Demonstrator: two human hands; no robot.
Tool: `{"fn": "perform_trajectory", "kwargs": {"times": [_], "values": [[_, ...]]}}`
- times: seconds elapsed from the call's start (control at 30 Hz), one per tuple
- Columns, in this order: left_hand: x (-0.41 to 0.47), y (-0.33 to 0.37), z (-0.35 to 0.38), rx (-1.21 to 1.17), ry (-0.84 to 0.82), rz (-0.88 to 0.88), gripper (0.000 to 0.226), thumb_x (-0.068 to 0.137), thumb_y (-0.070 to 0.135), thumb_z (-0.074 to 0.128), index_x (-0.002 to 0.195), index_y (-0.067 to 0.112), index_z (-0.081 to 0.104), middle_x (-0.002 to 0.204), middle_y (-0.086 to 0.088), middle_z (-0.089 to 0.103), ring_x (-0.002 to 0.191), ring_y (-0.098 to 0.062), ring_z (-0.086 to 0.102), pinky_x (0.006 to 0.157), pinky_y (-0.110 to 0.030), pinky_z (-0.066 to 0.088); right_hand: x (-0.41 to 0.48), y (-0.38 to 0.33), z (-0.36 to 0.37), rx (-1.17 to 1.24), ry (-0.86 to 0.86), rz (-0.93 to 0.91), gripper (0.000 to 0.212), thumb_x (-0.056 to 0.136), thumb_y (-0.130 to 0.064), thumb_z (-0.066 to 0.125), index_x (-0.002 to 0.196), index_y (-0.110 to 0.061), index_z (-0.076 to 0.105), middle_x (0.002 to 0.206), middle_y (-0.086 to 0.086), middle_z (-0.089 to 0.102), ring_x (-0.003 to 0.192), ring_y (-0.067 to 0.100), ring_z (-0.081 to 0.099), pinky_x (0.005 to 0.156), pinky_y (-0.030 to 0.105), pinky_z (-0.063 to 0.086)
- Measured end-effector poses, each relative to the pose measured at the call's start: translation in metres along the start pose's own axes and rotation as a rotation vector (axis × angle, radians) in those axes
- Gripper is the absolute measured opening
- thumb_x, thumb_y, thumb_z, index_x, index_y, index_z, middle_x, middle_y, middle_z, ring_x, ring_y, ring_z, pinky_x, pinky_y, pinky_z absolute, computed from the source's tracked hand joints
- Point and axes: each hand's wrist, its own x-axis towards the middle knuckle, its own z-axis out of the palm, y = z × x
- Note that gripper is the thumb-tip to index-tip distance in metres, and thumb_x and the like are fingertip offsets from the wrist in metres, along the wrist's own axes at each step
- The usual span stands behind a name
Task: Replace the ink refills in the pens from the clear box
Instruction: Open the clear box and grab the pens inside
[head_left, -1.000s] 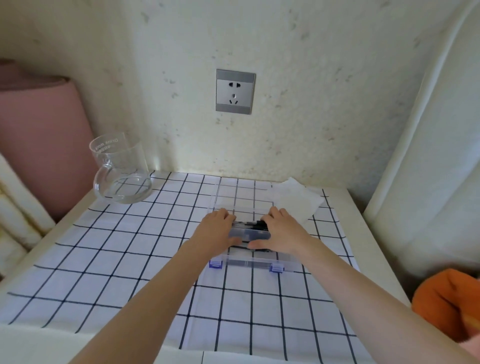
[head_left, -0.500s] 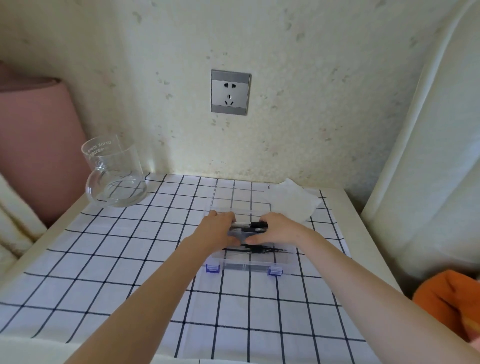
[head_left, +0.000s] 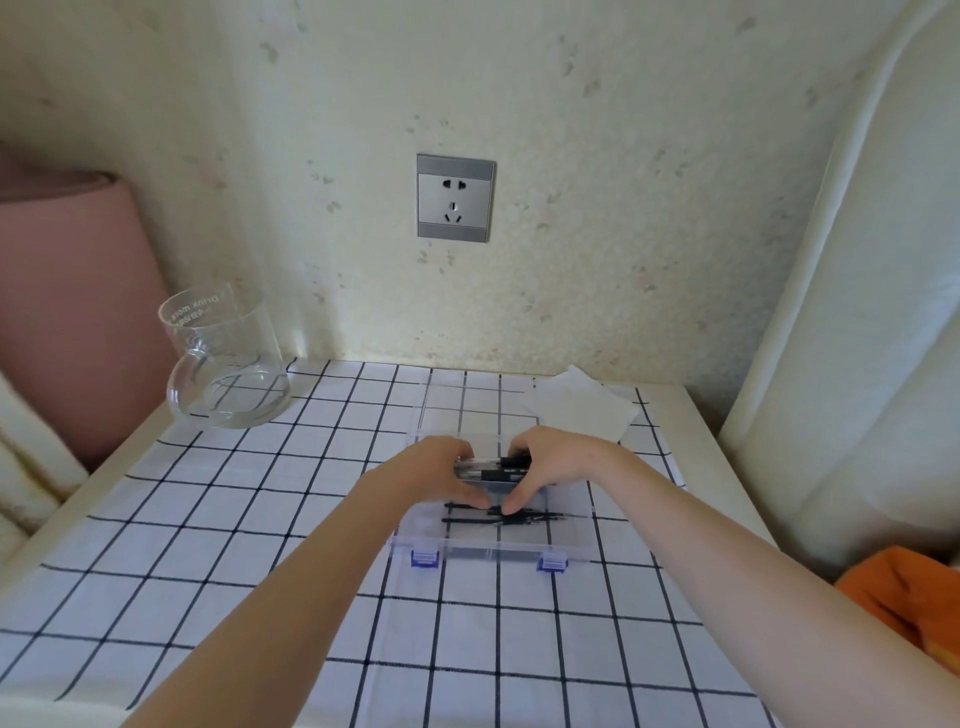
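A clear plastic box (head_left: 571, 540) with two blue latches lies open on the checked cloth, its lid (head_left: 467, 410) flat behind it. Both hands reach into the box. My left hand (head_left: 436, 470) and my right hand (head_left: 553, 462) together hold a bundle of pens (head_left: 493, 470) with clear barrels and black parts, one hand at each end, a little above the box floor. Thin black ink refills (head_left: 498, 517) lie loose in the box, just under my thumbs.
A clear glass mug (head_left: 223, 364) stands at the back left of the table. A white tissue (head_left: 582, 410) lies at the back right. A pink cushion (head_left: 67, 291) is on the left, an orange cloth (head_left: 909, 597) at the right edge, a wall socket (head_left: 455, 197) above.
Both hands have lifted the pen bundle slightly, and the loose refills under it have come into view. The view has tilted a little upward.
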Motion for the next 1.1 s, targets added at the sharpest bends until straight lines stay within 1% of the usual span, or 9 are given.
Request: {"fn": "perform_trajectory", "kwargs": {"times": [0.13, 0.23, 0.33, 0.53, 0.63, 0.77, 0.93, 1.0, 1.1], "values": [[0.001, -0.002, -0.004, -0.013, -0.081, 0.016, 0.047, 0.070, 0.047, 0.073, 0.102, 0.018, 0.055, 0.092, 0.006, 0.051, 0.084, -0.013, 0.049, 0.072, -0.026, 0.039, -0.002, 0.001, -0.004, 0.014, -0.062, -0.022, 0.044, 0.062, -0.038, 0.084, 0.092, -0.015, 0.062, 0.074, -0.003, 0.055, 0.068, 0.014, 0.050, 0.061, 0.024, 0.038], [0.004, -0.003, -0.008, -0.024, -0.086, 0.027, 0.034, 0.070, 0.047, 0.072, 0.083, 0.023, 0.053, 0.076, 0.008, 0.052, 0.070, -0.010, 0.048, 0.064, -0.025, 0.037, -0.004, 0.000, -0.009, 0.027, -0.090, -0.030, 0.035, 0.065, -0.038, 0.082, 0.084, -0.018, 0.061, 0.069, -0.005, 0.054, 0.062, 0.011, 0.048, 0.056, 0.020, 0.038], [0.004, -0.002, -0.015, -0.029, -0.060, 0.046, 0.033, 0.070, 0.044, 0.073, 0.086, 0.023, 0.054, 0.078, 0.010, 0.052, 0.072, -0.010, 0.049, 0.066, -0.026, 0.037, -0.007, -0.003, -0.014, 0.030, -0.069, -0.058, 0.027, 0.068, -0.034, 0.081, 0.078, -0.020, 0.060, 0.068, -0.006, 0.056, 0.063, 0.009, 0.052, 0.057, 0.017, 0.041], [-0.024, 0.016, -0.042, 0.095, 0.136, 0.094, 0.033, 0.076, 0.043, 0.068, 0.099, 0.024, 0.055, 0.087, 0.005, 0.059, 0.079, -0.015, 0.054, 0.069, -0.028, 0.042, -0.038, -0.022, -0.025, 0.002, 0.172, -0.156, 0.023, 0.071, -0.026, 0.077, 0.081, -0.024, 0.057, 0.075, -0.007, 0.056, 0.068, 0.010, 0.053, 0.061, 0.024, 0.037], [-0.071, 0.031, -0.047, 0.093, 0.236, 0.138, 0.028, 0.078, 0.042, 0.067, 0.098, 0.026, 0.055, 0.082, 0.009, 0.058, 0.074, -0.010, 0.052, 0.062, -0.022, 0.038, -0.080, -0.037, -0.011, -0.016, 0.313, -0.200, 0.019, 0.072, -0.027, 0.073, 0.082, -0.028, 0.057, 0.079, -0.008, 0.059, 0.073, 0.011, 0.056, 0.064, 0.027, 0.042], [-0.134, 0.034, -0.005, 0.073, 0.303, 0.196, 0.019, 0.080, 0.041, 0.065, 0.093, 0.031, 0.055, 0.079, 0.016, 0.054, 0.072, -0.003, 0.048, 0.060, -0.015, 0.032, -0.130, -0.042, 0.047, -0.104, 0.356, -0.194, 0.017, 0.075, -0.031, 0.067, 0.084, -0.032, 0.053, 0.083, -0.008, 0.063, 0.078, 0.011, 0.058, 0.060, 0.023, 0.041], [-0.162, 0.017, 0.062, 0.064, 0.357, 0.238, 0.034, 0.078, 0.037, 0.068, 0.109, 0.030, 0.057, 0.097, 0.015, 0.061, 0.089, -0.009, 0.055, 0.069, -0.008, 0.027, -0.143, -0.025, 0.119, -0.110, 0.422, -0.135, 0.016, 0.079, -0.030, 0.060, 0.093, -0.032, 0.053, 0.079, -0.014, 0.053, 0.076, 0.011, 0.052, 0.059, 0.021, 0.037], [-0.167, 0.010, 0.081, 0.075, 0.413, 0.287, 0.041, 0.064, 0.032, 0.079, 0.100, 0.031, 0.060, 0.085, 0.014, 0.065, 0.076, -0.011, 0.061, 0.065, -0.006, 0.025, -0.147, -0.022, 0.133, -0.111, 0.467, -0.136, 0.015, 0.080, -0.030, 0.059, 0.095, -0.029, 0.055, 0.076, -0.013, 0.048, 0.075, 0.011, 0.048, 0.059, 0.021, 0.035], [-0.171, 0.004, 0.099, 0.054, 0.502, 0.317, 0.044, 0.056, 0.034, 0.075, 0.094, 0.035, 0.054, 0.075, 0.018, 0.062, 0.067, -0.002, 0.053, 0.059, -0.011, 0.032, -0.151, -0.018, 0.144, -0.137, 0.527, -0.148, 0.018, 0.082, -0.027, 0.059, 0.099, -0.028, 0.057, 0.079, -0.014, 0.045, 0.077, 0.011, 0.045, 0.064, 0.023, 0.035]]}}
